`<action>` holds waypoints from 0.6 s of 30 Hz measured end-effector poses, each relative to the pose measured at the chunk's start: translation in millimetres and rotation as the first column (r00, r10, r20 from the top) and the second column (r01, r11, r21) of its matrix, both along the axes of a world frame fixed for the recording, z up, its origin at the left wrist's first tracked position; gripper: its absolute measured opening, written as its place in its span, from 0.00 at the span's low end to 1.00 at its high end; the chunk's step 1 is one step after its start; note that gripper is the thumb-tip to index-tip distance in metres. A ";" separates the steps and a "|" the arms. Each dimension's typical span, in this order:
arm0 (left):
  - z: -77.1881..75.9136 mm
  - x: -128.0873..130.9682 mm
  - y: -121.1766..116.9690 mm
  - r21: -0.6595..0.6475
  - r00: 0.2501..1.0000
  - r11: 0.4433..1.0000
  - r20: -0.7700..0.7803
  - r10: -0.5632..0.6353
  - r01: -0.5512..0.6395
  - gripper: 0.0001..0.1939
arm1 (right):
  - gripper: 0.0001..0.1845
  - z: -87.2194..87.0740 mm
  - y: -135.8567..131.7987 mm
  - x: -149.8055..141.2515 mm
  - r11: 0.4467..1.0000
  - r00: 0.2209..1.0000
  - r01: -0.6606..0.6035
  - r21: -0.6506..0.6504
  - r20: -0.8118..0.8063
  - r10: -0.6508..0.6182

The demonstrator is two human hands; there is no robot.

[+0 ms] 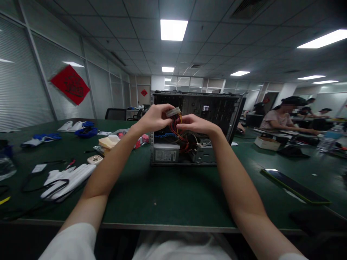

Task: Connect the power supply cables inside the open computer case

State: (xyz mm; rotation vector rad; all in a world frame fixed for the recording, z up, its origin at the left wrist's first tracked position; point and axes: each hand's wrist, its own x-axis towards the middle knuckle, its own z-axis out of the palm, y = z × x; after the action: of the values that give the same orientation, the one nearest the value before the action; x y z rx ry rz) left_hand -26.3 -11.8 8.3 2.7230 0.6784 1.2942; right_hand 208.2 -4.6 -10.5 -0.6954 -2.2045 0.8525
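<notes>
An open computer case (238, 112) stands on the green table in front of me, its inside facing me. My left hand (155, 117) grips a wide white power connector (173, 111) by its end, held up before the case. Just below the connector, my right hand (197, 124) closes its fingers on the bundle of red, yellow and black wires (175, 127). The bundle runs down into the case, where more cables hang. At the case's lower left sits a silver power supply (166, 153) with a label. A blue cable (165, 135) lies above it.
On the left of the green table (162, 195) lie a white power strip (70, 180), black cords, gloves (47, 138) and a blue tray (86, 130). To the right are a dark flat panel (295, 186), a cardboard box (267, 143) and a black cap (294, 151). Other people sit farther off.
</notes>
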 end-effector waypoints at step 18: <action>23.8 -30.1 -34.4 0.168 0.866 0.862 -0.075 0.495 -0.478 0.17 | 0.20 -3.4 8.7 -1.9 0.969 0.969 0.224 0.109 0.084 -0.234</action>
State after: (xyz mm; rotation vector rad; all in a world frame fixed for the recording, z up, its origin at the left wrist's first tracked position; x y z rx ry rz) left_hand -56.3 -46.3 32.1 2.8674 1.4186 1.3115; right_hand 206.4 4.1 -14.0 -0.9389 -2.1807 0.6004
